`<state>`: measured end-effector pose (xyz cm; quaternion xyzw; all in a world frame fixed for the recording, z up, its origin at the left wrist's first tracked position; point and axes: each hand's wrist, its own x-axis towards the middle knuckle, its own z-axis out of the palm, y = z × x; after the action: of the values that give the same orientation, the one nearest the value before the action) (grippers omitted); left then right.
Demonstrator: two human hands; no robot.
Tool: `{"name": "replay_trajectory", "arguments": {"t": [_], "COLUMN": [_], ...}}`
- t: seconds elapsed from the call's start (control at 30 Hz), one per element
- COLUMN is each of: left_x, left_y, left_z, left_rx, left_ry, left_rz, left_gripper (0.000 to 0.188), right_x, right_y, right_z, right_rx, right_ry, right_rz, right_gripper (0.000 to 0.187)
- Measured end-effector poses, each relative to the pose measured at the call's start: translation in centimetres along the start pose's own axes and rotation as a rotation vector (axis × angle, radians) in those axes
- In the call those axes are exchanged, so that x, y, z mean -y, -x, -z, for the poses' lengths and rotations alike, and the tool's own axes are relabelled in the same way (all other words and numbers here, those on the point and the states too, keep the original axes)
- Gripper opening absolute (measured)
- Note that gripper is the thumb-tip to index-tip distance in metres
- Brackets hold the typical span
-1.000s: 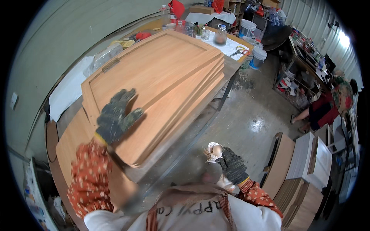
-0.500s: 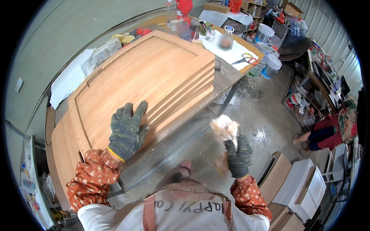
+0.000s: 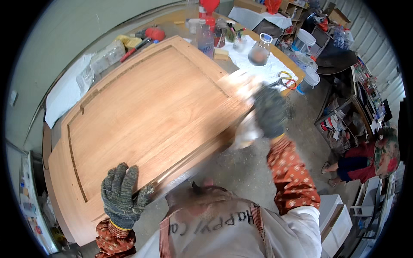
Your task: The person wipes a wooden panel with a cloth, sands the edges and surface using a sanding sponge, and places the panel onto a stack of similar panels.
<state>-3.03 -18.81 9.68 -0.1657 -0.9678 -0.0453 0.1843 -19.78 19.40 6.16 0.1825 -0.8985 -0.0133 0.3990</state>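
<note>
A stack of pale wooden panels lies on the table in front of me. The top panel (image 3: 142, 112) has a narrow groove running round near its edge. My left hand (image 3: 122, 198), in a dark grey-green knitted glove, rests on its near left edge with the fingers spread. My right hand (image 3: 271, 112), gloved the same way and smeared by motion, grips a whitish cloth (image 3: 244, 86) at the panel's right end. Part of the cloth hangs below the hand, beside the panel's edge. How the fingers wrap the cloth is blurred.
Behind the stack are scissors (image 3: 287, 81), a jug with a handle (image 3: 259, 51), a plastic bottle (image 3: 205, 41) and a red-handled tool (image 3: 131, 52). White buckets (image 3: 304, 41) stand beyond the table. Another person (image 3: 363, 161) is at the far right. White boards (image 3: 335, 228) lean lower right.
My right hand has moved up and forward with the cloth, from beside the table to the panel's right end. My left hand has shifted nearer and left along the panel edge.
</note>
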Motion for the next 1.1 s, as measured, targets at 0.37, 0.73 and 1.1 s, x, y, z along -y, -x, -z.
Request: {"name": "replay_trajectory", "arguments": {"t": [0.37,0.73,1.1], "left_x": [-0.9,-8.4,-9.9], "left_y": [0.8,-9.4,-14.6], "left_z": [-0.3,-1.4,-5.6], "left_rx": [0.022,-0.024,-0.539], "left_ry": [-0.147,0.038,-0.314], "left_rz": [0.056,0.081,0.448], "left_gripper": [0.071,0.082,0.054], "right_x": [-12.7,-8.2,-2.0], "right_y": [-3.6,-11.9,-13.0], "right_z": [-4.8,-15.8,-6.2], "right_rx": [-0.322,0.146,-0.147], "right_ry": [-0.362,1.261,-0.969], "right_rz": [-0.524,-0.452,0.668], "right_gripper": [0.029,0.043,0.028]}}
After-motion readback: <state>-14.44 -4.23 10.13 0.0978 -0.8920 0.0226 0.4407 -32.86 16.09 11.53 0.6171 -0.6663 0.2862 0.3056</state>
